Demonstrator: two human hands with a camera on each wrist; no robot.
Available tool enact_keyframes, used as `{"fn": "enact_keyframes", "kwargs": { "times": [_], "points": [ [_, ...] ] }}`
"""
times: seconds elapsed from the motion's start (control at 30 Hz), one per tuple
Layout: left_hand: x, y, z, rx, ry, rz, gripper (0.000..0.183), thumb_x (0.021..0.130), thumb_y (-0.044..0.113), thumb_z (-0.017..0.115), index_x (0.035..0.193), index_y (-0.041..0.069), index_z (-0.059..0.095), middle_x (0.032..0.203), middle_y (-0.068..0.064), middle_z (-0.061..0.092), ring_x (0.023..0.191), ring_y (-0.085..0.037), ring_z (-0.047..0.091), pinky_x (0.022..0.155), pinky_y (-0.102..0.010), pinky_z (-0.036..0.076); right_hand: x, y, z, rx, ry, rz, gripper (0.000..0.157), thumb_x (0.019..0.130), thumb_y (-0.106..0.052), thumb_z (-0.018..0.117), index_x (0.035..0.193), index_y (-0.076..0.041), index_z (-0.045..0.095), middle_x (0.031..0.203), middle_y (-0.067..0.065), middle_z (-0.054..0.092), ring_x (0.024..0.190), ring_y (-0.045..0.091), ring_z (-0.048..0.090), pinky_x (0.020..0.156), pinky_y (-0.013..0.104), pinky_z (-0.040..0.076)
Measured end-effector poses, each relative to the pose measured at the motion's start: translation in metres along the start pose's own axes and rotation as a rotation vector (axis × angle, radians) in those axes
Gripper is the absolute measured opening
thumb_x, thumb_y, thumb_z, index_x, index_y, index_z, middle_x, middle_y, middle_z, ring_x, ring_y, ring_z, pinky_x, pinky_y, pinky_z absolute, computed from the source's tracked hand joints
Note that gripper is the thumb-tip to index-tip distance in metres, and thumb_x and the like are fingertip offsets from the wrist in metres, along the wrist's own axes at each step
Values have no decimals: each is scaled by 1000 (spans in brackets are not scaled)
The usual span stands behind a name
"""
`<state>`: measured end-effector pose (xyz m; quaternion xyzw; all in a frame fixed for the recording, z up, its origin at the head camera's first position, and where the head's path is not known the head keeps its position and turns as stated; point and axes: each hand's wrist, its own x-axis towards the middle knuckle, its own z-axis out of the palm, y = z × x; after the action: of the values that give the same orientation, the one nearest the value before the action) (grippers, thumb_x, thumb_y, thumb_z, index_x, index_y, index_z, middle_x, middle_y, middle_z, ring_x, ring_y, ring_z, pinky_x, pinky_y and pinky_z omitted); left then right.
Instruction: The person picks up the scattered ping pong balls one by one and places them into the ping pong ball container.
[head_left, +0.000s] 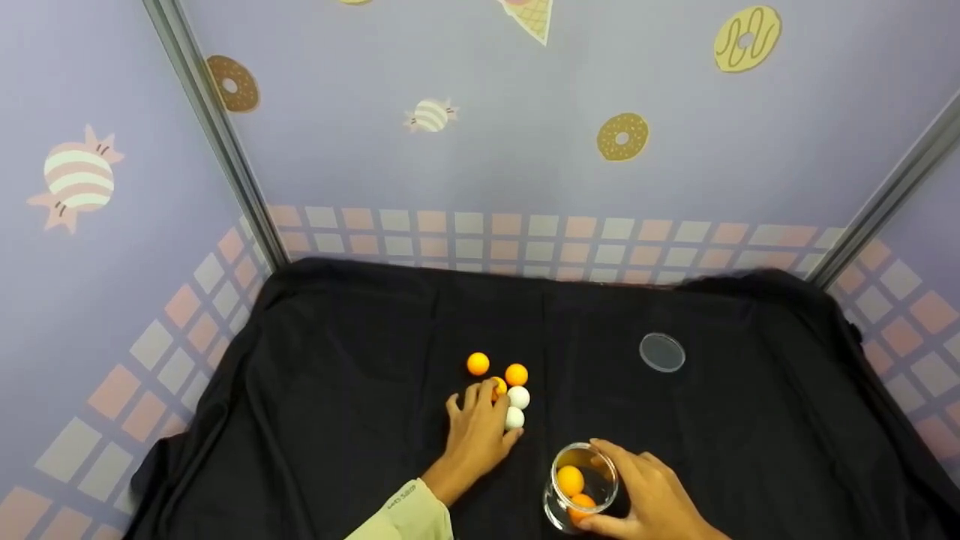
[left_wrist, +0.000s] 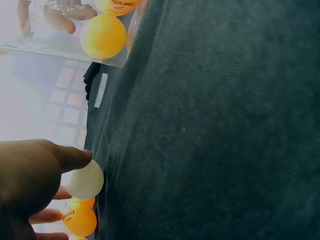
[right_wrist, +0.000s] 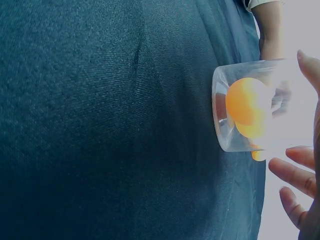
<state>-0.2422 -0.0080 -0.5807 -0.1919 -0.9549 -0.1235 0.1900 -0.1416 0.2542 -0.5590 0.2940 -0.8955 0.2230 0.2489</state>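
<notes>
On the black cloth, my left hand [head_left: 476,431] reaches over a small group of table tennis balls. Its fingertips are at an orange ball [head_left: 499,386], which they partly cover. The thumb lies beside a white ball [head_left: 514,418], close against it in the left wrist view. Another white ball [head_left: 518,397] and two orange balls, one farther left [head_left: 478,364] and one to the right [head_left: 516,374], sit just beyond. My right hand [head_left: 652,495] holds a clear jar [head_left: 551,506] by its side, thumb and forefinger around it. Orange balls [right_wrist: 247,102] lie inside the jar.
A clear round lid [head_left: 662,352] lies flat on the cloth, right of the balls. Black cloth [head_left: 360,337] with folds covers the table. Patterned walls [head_left: 517,165] stand behind and at both sides.
</notes>
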Motion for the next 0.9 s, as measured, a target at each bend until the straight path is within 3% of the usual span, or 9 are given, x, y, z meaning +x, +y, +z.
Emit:
{"fn": "enact_keyframes", "kwargs": {
  "times": [0.17,0.57,0.9],
  "points": [
    [0,1,0,28,6,10,49,72,47,75,111,18,64,126,-4,51,113,-27,47,90,-60,35,0,1,0,6,18,-18,97,53,-65,79,130,-12,54,108,-10,65,79,3,60,63,27,47],
    [2,5,-5,-3,-8,16,47,75,48,72,112,19,62,127,-4,50,116,-27,46,92,-61,34,1,1,-2,2,4,1,96,54,-65,79,132,-17,52,109,-11,65,79,4,60,64,28,48],
    [4,18,-25,-75,19,34,41,77,48,70,106,20,60,126,-5,51,117,-26,46,93,-60,33,1,1,0,6,23,-21,95,53,-64,79,131,-16,52,106,-11,66,77,4,60,62,28,47]
  ]
}}
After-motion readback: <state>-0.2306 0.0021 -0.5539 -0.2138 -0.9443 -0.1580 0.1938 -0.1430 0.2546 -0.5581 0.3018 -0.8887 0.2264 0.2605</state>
